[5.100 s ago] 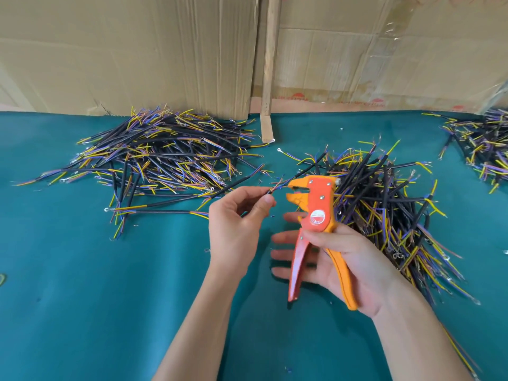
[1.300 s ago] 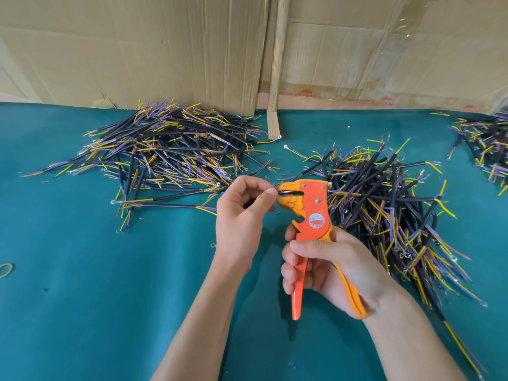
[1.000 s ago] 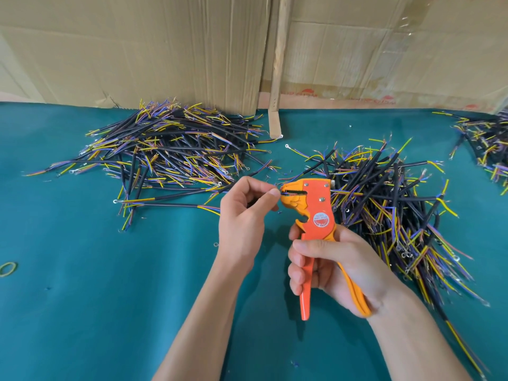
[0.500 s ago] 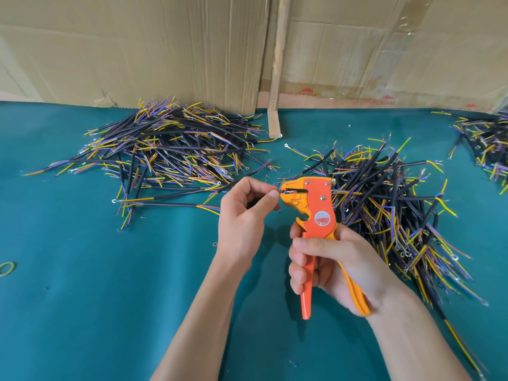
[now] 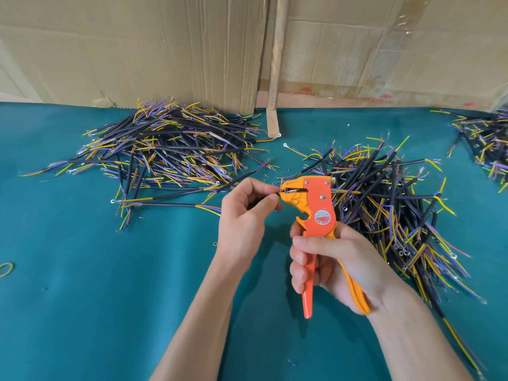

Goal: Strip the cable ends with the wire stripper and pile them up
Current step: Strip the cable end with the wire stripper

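Head view: the left hand (image 5: 242,215) pinches a cable (image 5: 265,194), mostly hidden by its fingers, its end in the wire stripper (image 5: 316,215) mouth. The right hand (image 5: 335,265) grips the handles. Cable piles (image 5: 170,152) flank them; one pile (image 5: 489,149) is cut off right. The near worktop (image 5: 96,312) lies open.

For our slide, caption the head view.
Left hand feeds a cable end into the wire stripper gripped by the right hand.

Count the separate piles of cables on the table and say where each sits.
3. One pile lies far left by the cardboard, one behind the wire stripper, one at the right edge, partly cut off; more may lie beyond view.
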### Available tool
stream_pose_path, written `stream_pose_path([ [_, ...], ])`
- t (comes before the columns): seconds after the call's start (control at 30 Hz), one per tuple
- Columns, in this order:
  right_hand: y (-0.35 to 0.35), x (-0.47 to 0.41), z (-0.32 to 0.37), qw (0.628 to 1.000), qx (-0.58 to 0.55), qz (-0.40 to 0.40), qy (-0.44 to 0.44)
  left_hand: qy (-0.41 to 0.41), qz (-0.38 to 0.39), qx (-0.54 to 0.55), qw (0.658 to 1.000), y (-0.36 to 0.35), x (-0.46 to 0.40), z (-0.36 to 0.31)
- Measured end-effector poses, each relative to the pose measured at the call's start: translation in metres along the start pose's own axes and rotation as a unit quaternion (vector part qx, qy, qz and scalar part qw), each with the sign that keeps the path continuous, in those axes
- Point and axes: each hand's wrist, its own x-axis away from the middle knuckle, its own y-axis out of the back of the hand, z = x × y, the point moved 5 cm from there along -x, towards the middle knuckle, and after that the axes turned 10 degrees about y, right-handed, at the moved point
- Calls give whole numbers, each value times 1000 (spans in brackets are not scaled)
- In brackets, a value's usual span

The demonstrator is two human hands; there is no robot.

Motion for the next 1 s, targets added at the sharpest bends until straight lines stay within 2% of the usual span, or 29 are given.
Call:
stream_pose_path([
  [0.3, 0, 1, 0, 1000, 8, -19, -8, 3, 1, -10, 1000, 0, -1, 0],
  [0.5, 3, -1, 1, 995, 16, -90, 26, 6, 10, -25, 1000, -5, 0, 1],
  [0.6, -1, 0, 1, 997, -6, -69, 31, -10, 3, -42, 999, -5, 0, -1],
  [0.7, -3, -1, 4, 997, -48, -42, 45, -29, -30, -62, 997, -4, 2, -3],
  [0.87, 9, -1, 15, 995, -32, -74, 66, -85, -128, -129, 980, 5, 4, -6],
  [1.0, 3, 2, 11, 999, -19, -11, 36, -116, -153, -181, 965, 4, 6, -7],
])
